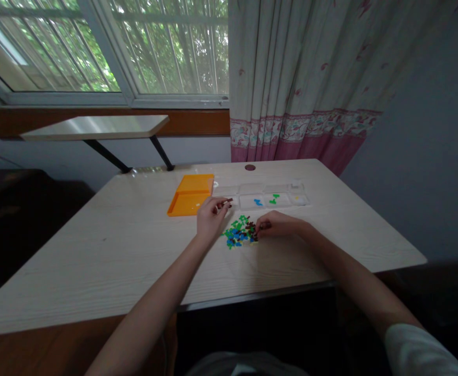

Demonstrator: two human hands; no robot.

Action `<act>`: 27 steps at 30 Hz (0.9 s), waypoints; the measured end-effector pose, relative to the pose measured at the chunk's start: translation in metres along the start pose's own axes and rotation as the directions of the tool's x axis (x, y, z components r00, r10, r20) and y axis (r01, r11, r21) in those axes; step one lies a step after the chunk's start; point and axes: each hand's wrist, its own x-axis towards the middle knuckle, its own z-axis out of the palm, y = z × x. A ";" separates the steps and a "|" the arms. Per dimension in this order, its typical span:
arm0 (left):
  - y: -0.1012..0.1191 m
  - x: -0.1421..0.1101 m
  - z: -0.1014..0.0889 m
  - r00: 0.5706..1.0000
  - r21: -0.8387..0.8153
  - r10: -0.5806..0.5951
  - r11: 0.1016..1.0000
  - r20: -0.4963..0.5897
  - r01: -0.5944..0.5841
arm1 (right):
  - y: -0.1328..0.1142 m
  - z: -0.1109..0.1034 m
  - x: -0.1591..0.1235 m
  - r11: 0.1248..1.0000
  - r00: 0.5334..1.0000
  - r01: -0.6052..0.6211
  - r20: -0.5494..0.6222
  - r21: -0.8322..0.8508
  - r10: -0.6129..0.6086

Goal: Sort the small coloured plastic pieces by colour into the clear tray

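Note:
A small heap of green, blue and brown plastic pieces lies on the pale wooden table. My left hand hovers just left of the heap, fingers pinched on a few brown pieces that point toward a clear compartment tray. That tray holds blue, green and yellow pieces in separate cells. My right hand rests at the heap's right edge, fingers closed on a brown piece.
An orange lid or shallow tray lies left of the clear tray. A folding shelf juts out under the window behind the table. A curtain hangs at the back right. The table's front edge is near my body.

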 end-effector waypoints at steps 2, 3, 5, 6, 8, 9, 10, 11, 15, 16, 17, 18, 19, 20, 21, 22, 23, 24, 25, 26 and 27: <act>-0.010 0.002 0.002 0.998 0.043 -0.053 0.998 -0.039 0.054 | 0.000 -0.001 -0.001 1.000 1.000 -0.002 0.000 0.009 0.002; -0.015 0.003 0.002 0.996 0.063 -0.068 0.995 -0.050 0.071 | -0.001 -0.001 -0.001 1.000 1.000 -0.005 -0.008 -0.001 0.005; -0.023 0.004 0.003 0.995 0.098 -0.087 0.991 -0.053 0.092 | -0.001 -0.002 -0.001 0.999 0.999 -0.014 -0.041 -0.039 0.012; -0.026 0.005 0.002 0.994 0.112 -0.096 0.989 -0.051 0.101 | -0.002 -0.003 -0.001 0.998 0.998 -0.018 -0.061 -0.060 0.014; -0.027 0.006 0.002 0.993 0.127 -0.109 0.985 -0.045 0.114 | -0.002 -0.003 -0.001 0.996 0.995 -0.016 -0.104 -0.088 0.007; -0.026 0.006 0.002 0.993 0.125 -0.108 0.986 -0.039 0.112 | -0.003 -0.003 0.000 0.996 0.992 -0.012 -0.124 -0.088 0.001; -0.025 0.006 0.001 0.995 0.114 -0.097 0.988 -0.025 0.099 | -0.003 -0.003 0.000 0.997 0.990 -0.011 -0.141 -0.080 0.000; -0.023 0.005 0.001 0.997 0.096 -0.075 0.993 0.002 0.074 | -0.003 -0.003 0.001 0.998 0.988 -0.017 -0.157 -0.066 0.006; -0.010 -0.001 0.002 0.968 -0.007 0.114 0.993 0.225 -0.116 | -0.004 0.001 0.005 0.997 0.974 -0.051 -0.217 0.049 0.061; -0.006 -0.003 0.003 0.943 -0.034 0.167 0.986 0.286 -0.164 | -0.003 0.002 0.007 0.995 0.972 -0.042 -0.228 0.090 0.061; -0.003 -0.005 0.004 0.917 -0.062 0.213 0.977 0.338 -0.204 | -0.003 0.004 0.008 0.991 0.969 -0.028 -0.238 0.131 0.059; 0.001 -0.007 0.005 0.893 -0.089 0.249 0.969 0.374 -0.232 | -0.002 0.006 0.010 0.986 0.967 -0.014 -0.249 0.169 0.057; 0.003 -0.009 0.006 0.878 -0.111 0.273 0.962 0.393 -0.249 | -0.001 0.007 0.011 0.980 0.964 -0.002 -0.260 0.201 0.055; 0.006 -0.010 0.007 0.869 -0.128 0.288 0.958 0.404 -0.258 | 0.000 0.009 0.012 0.973 0.961 0.009 -0.273 0.229 0.055; 0.008 -0.011 0.008 0.866 -0.139 0.296 0.955 0.404 -0.262 | 0.001 0.010 0.013 0.968 0.957 0.020 -0.283 0.249 0.054; 0.009 -0.012 0.009 0.866 -0.145 0.300 0.954 0.401 -0.264 | 0.002 0.011 0.014 0.964 0.955 0.029 -0.292 0.265 0.052; 0.010 -0.013 0.009 0.866 -0.147 0.302 0.953 0.400 -0.264 | 0.002 0.012 0.015 0.960 0.954 0.035 -0.297 0.278 0.052; 0.011 -0.013 0.010 0.866 -0.149 0.303 0.953 0.399 -0.264 | 0.003 0.013 0.016 0.958 0.953 0.037 -0.299 0.285 0.052; 0.012 -0.014 0.010 0.867 -0.152 0.304 0.952 0.396 -0.265 | 0.003 0.014 0.016 0.957 0.953 0.035 -0.299 0.288 0.055; 0.012 -0.014 0.010 0.868 -0.155 0.306 0.952 0.392 -0.265 | 0.003 0.014 0.016 0.957 0.952 0.035 -0.301 0.288 0.056; 0.012 -0.014 0.009 0.869 -0.158 0.307 0.951 0.388 -0.266 | 0.003 0.014 0.017 0.958 0.951 0.037 -0.305 0.285 0.054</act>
